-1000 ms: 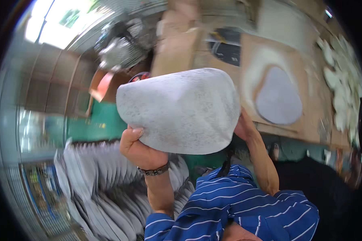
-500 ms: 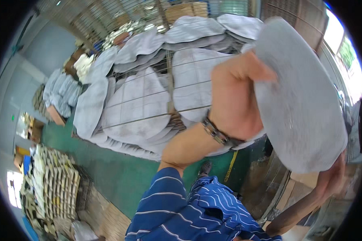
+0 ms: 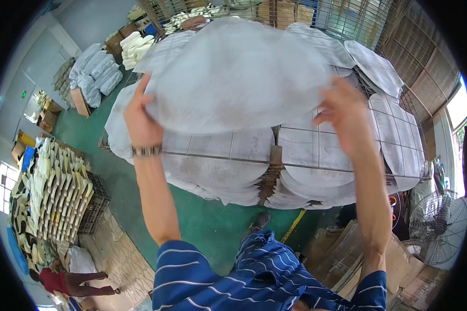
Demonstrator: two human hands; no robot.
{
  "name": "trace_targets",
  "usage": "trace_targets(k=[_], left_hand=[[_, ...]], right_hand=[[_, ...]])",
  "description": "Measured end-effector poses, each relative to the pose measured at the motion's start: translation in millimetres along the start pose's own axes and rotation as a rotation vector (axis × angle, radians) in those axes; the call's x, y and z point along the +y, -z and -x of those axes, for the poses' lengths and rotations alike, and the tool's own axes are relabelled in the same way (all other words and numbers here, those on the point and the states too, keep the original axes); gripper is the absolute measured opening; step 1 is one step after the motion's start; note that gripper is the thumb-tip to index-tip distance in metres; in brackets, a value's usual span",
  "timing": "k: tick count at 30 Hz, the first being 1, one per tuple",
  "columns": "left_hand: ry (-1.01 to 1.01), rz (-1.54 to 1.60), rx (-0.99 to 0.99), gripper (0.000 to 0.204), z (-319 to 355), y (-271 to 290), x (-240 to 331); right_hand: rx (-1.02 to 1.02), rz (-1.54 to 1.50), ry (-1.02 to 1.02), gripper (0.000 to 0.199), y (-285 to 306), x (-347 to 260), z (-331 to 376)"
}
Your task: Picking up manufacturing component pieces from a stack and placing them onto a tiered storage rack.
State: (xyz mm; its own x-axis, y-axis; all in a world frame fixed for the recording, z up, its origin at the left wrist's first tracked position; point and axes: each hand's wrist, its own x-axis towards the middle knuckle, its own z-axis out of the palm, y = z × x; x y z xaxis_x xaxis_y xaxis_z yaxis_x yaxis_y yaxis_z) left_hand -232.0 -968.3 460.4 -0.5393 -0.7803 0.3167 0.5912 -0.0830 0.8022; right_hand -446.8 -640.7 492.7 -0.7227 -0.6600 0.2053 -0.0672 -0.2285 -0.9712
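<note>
- The floor [image 3: 202, 217] is green, and one shoe [image 3: 262, 221] shows on it, close in front of the piles [image 3: 319, 181]. Both arms reach far out, so standing firm should help.
- The piles are made of many gray, floppy sheets with round edges. Thin wires [image 3: 318, 145] run over the front ones. I think a sheet's edge could catch on a wire, so it is best to lift it clear of them.
- A tall stack [image 3: 59, 192] of pale, lumpy things stands off to the left, well apart from the hands.
- The gray sheet [image 3: 238, 78] is up front, between the two hands and over the back part of the piles. It is blurry. I can't tell if it rests on them or hangs above. It looks thin and bendy, so it should go best held wide at both sides, kept flat, and let go on both sides at once. If one side drops first, it may fold.
- A fan [image 3: 440, 223] stands at the right. If it blows, it could flip a thin sheet.
- The left hand [image 3: 142, 114] is at the sheet's left edge, thumb and finger apart. I can't tell if it touches.
- The right hand [image 3: 342, 111] is by the right edge, fingers bent and spread, pinching nothing that I can see.
</note>
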Motion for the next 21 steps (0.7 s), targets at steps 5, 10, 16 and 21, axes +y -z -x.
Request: trace_targets(k=[5, 10, 16, 21], left_hand=[[-0.117, -0.572, 0.282, 0.055, 49.6, 79.1, -13.5], [-0.072, -1.024, 0.136, 0.048, 75.3, 57.9, -4.4], [-0.344, -1.557, 0.071, 0.049, 93.2, 42.5, 2.8], [-0.483, -1.576, 0.263, 0.049, 126.7, -18.2, 23.3]], right_hand=[[-0.147, 0.37, -0.193, 0.054, -60.0, 56.3, -10.2], [-0.157, 0.509, -0.098, 0.045, -57.5, 67.1, -5.6], [0.018, 0.646, 0.218, 0.035, -43.0, 52.7, 19.3], [0.179, 0.596, 0.212, 0.03, -21.4, 26.3, 81.3]])
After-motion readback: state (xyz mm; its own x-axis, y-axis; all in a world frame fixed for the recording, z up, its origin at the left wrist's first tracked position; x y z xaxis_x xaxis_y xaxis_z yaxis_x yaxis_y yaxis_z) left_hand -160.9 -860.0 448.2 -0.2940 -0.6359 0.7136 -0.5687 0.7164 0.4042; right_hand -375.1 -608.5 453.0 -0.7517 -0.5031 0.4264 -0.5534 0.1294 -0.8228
